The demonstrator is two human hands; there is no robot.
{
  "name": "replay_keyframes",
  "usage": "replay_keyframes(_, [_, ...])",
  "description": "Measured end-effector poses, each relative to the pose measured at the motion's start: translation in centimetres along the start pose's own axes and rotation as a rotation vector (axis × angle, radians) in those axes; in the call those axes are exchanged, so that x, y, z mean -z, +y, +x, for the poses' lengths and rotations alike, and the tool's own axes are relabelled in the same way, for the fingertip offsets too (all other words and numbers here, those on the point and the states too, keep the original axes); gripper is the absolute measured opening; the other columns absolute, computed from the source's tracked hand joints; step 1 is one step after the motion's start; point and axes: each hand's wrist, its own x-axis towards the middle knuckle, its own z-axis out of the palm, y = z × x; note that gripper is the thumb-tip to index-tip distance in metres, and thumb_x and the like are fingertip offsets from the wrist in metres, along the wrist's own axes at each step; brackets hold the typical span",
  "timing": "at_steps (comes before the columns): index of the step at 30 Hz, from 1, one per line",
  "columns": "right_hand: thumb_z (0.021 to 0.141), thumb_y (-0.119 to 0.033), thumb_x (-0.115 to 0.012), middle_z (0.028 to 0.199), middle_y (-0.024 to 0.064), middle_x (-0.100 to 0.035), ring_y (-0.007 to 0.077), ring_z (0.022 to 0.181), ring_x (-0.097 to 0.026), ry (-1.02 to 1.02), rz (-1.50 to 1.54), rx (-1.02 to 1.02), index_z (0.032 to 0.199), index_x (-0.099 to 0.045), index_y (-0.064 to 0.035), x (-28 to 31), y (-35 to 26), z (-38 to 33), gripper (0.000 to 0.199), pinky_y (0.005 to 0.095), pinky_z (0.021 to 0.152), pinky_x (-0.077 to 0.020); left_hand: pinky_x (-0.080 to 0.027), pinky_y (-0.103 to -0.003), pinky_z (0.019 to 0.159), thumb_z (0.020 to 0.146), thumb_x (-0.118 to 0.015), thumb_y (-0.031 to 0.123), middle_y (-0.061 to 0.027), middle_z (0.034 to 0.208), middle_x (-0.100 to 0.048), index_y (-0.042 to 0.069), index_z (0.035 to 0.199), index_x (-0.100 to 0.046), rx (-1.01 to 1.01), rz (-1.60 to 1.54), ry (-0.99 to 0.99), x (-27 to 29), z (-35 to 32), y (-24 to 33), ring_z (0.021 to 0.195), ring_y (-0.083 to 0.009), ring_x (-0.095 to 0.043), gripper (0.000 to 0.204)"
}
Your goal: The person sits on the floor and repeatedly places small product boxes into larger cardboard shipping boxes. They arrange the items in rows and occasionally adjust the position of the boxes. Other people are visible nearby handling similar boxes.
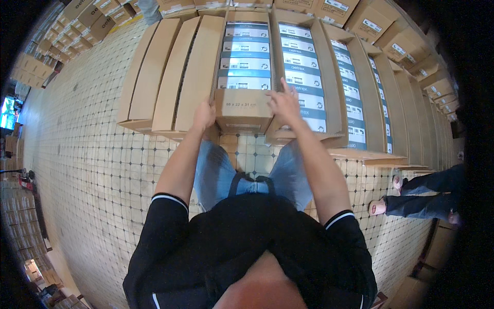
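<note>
In front of me stands a long brown carton (pixel 244 110) packed with a row of white and blue-grey shoe boxes (pixel 245 46). Its near end flap lies folded over the front of the row. My left hand (pixel 205 114) is closed at the carton's near left corner, with its fingertips partly hidden against the edge. Over the near right corner, my right hand (pixel 286 106) has its fingers apart, the index stretched forward and another touching the flap's edge. Beside it is a second carton (pixel 333 98) of similar shoe boxes (pixel 303 80), its top uncovered.
Two cartons with folded-over tops (pixel 198 67) stand on the left. More long cartons (pixel 378 103) run to the right, and stacked boxes (pixel 375 23) line the back. A person's legs (pixel 422 203) show at the right, on the tiled floor (pixel 98 170).
</note>
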Motion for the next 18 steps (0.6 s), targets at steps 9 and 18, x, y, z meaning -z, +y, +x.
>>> replay_keyframes(9, [0.085, -0.021, -0.062, 0.091, 0.0117, -0.072, 0.0315, 0.13, -0.045, -0.169, 0.126, 0.194, 0.098, -0.073, -0.0114, 2.7, -1.7, -7.2, 0.02, 0.0559, 0.115, -0.0198, -0.049, -0.053, 0.078, 0.092, -0.056, 0.018, -0.03, 0.091, -0.065, 0.006, 0.129, -0.054, 0.032, -0.08, 0.054, 0.4, -9.5, -1.4, 0.089, -0.0479, -0.062, 0.039])
replay_keyframes(18, [0.087, -0.038, -0.062, 0.146, 0.0257, -0.036, 0.0419, 0.123, -0.049, 0.074, 0.086, -0.256, 0.137, -0.049, -0.0118, 3.1, -4.0, 2.6, 0.058, 0.0512, 0.106, -0.0362, -0.05, -0.047, 0.089, 0.09, -0.057, 0.018, -0.0248, 0.112, -0.063, 0.007, 0.132, -0.053, -0.088, 0.069, 0.173, 2.4, -11.2, 5.8, 0.105, -0.0421, -0.06, 0.043])
